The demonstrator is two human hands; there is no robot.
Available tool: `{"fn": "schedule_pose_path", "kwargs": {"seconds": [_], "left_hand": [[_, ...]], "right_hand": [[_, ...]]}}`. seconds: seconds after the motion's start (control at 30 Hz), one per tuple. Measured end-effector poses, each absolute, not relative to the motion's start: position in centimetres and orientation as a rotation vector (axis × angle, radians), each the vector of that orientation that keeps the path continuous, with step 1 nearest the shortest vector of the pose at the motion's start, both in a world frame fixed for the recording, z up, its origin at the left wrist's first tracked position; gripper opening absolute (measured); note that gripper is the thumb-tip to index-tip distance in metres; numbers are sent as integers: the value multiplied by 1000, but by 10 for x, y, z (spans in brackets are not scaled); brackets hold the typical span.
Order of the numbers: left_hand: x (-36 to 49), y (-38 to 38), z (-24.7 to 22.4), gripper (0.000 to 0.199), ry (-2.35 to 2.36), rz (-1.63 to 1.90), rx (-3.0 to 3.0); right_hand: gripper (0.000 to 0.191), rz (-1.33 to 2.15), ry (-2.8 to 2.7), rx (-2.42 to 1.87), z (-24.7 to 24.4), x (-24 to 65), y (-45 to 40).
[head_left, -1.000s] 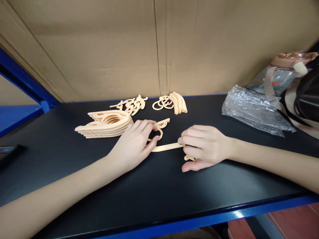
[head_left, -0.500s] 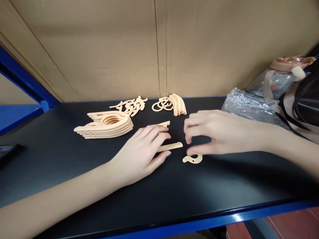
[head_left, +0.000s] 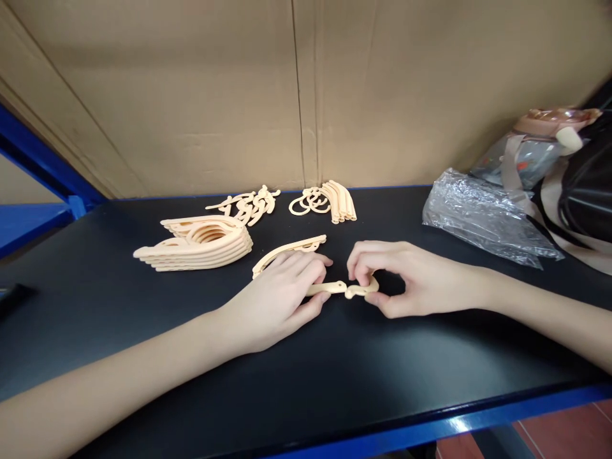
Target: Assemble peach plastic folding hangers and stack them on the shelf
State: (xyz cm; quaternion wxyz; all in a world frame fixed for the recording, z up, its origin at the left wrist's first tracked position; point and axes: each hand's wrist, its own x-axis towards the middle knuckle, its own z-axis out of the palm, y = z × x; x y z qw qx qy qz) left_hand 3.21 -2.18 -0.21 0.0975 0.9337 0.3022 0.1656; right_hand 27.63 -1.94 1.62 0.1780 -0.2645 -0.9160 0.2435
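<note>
My left hand (head_left: 284, 299) is closed around a beige plastic hanger arm (head_left: 329, 288), its holed end poking out to the right between thumb and fingers. My right hand (head_left: 406, 275) pinches a small beige hanger hook (head_left: 357, 292) by its curved part. The hook's knobbed end lies right by the arm's holed end; whether the two touch I cannot tell. Just beyond my left hand rests another curved hanger arm (head_left: 291, 245), partly covered by the fingers.
A stack of folded beige hangers (head_left: 205, 252) sits at left. Farther back lie loose hooks (head_left: 258, 205), several curved arms (head_left: 340, 203) and rings (head_left: 306, 203). Clear plastic wrap (head_left: 478, 210), a bottle (head_left: 521, 153) and a black bag (head_left: 590, 185) occupy the right. Cardboard (head_left: 215, 95) backs the black table (head_left: 406, 370).
My right hand has come down and taken hold of the hook, bringing it left and up against the held arm's end. My left hand has moved slightly nearer, uncovering the arm behind it.
</note>
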Motion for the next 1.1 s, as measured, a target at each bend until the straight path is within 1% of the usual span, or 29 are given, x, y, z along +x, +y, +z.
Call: {"fn": "schedule_pose_path", "kwargs": {"seconds": [0.07,0.13,0.23,0.3,0.37,0.43,0.67,0.73,0.9,1.1], "left_hand": [[31,-23,-1,9,913,506,2735],[31,-24,1,11,933,519,2719],[32,-25,2,17,936,527,2751],[32,-25,2,22,929,523,2789],[31,-25,1,26,925,525,2821],[31,-24,1,28,896,542,2854],[30,-22,0,22,691,553,2917],[29,-22,0,23,722,562,2877],[29,-22,2,25,748,591,2799],[29,-22,3,20,807,708,2707]], "right_hand": [[10,740,-2486,-776,13,278,-16],[7,712,-2381,-847,9,279,-13],[15,700,-2272,-952,3,279,-10],[21,777,-2252,-975,-2,278,-9],[21,852,-2241,-961,-5,276,-9],[20,847,-2255,-944,-7,275,-10],[25,359,-2491,-990,-8,273,-18],[29,314,-2492,-981,-8,273,-19],[26,224,-2527,-889,-11,274,-17],[24,180,-2507,-833,-11,276,-18]]}}
